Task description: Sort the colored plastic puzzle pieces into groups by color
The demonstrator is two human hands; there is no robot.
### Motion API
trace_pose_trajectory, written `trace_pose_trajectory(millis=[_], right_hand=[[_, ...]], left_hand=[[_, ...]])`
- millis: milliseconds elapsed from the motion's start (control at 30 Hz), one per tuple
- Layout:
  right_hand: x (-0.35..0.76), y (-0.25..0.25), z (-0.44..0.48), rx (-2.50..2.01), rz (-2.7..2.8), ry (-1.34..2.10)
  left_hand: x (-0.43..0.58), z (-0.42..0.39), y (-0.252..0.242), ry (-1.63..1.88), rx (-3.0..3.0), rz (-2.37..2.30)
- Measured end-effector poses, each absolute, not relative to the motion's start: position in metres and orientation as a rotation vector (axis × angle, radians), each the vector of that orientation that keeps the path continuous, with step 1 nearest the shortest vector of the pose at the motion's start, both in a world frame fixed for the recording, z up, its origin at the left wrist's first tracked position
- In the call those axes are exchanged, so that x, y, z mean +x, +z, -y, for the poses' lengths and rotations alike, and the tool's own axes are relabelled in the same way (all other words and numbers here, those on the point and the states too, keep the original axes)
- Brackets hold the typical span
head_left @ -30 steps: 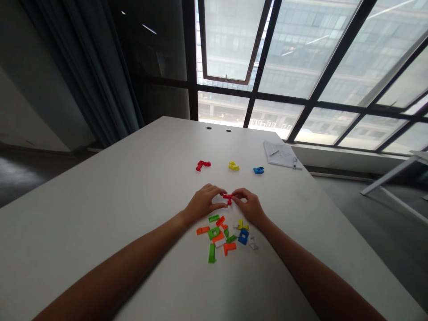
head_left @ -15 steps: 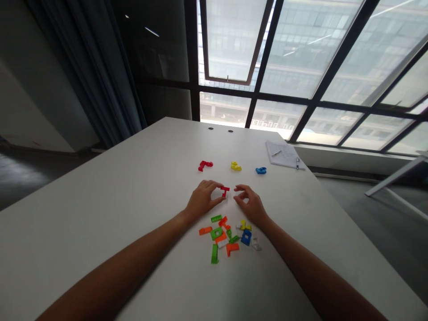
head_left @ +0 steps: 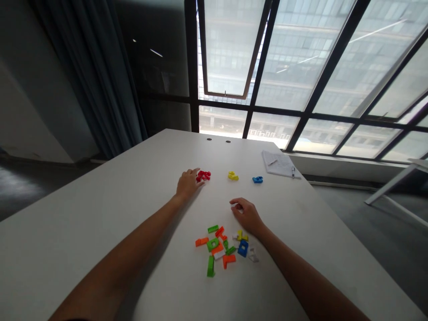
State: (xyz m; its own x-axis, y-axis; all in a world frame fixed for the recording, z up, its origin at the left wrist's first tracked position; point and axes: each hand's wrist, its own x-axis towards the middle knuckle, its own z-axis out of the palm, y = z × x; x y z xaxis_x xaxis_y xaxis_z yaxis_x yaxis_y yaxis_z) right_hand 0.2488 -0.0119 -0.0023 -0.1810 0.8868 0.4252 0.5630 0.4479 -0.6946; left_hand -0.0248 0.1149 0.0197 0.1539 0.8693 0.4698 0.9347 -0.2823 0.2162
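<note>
My left hand (head_left: 186,183) reaches far forward on the white table (head_left: 100,214), its fingers stretched out and its tips touching a small cluster of red pieces (head_left: 203,175). My right hand (head_left: 245,213) rests on the table closer to me, fingers curled in with nothing visible in them. Just in front of my right wrist lies a loose pile of small plastic pieces (head_left: 224,245) in green, orange, yellow, blue and white. A yellow piece (head_left: 233,176) and a blue piece (head_left: 257,179) sit in a row to the right of the red ones.
A sheet of paper (head_left: 280,163) with a pen (head_left: 293,171) lies at the far right of the table. Two cable holes (head_left: 218,140) mark the far edge. Large windows and a dark curtain (head_left: 96,76) stand behind the table.
My left hand carried the red piece away from my right hand, forward and left to the red cluster. My right hand let go of it and stayed, fingers curling in.
</note>
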Motion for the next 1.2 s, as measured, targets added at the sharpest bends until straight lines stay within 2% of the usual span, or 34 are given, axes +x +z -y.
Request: trace_pose_trajectory(millis=[167, 300, 500, 667, 733, 967, 1200], right_hand=[[0.25, -0.003, 0.012, -1.219, 1.882, 0.522], [0.251, -0.003, 0.014, -1.176, 1.937, 0.533], [0.251, -0.001, 0.017, -1.185, 2.006, 0.486], [0.25, 0.0, 0.018, -1.181, 2.015, 0.474], [0.25, 0.001, 0.02, -1.168, 2.015, 0.487], [0.25, 0.006, 0.025, -1.053, 2.017, 0.634], [0.25, 0.005, 0.027, -1.066, 1.946, 0.622]], left_hand=[[-0.01, -0.104, 0.017, -0.855, -2.299, 1.695], [-0.001, -0.069, 0.015, -0.913, -2.604, 1.557], [-0.017, -0.012, 0.031, -0.674, -3.415, 1.132], [-0.028, -0.001, 0.039, -0.461, -3.505, 1.019], [-0.024, -0.004, 0.037, -0.541, -3.459, 1.066], [0.01, -0.007, 0.032, -1.185, -3.202, 1.337], [0.032, 0.004, 0.026, -1.378, -3.402, 1.447]])
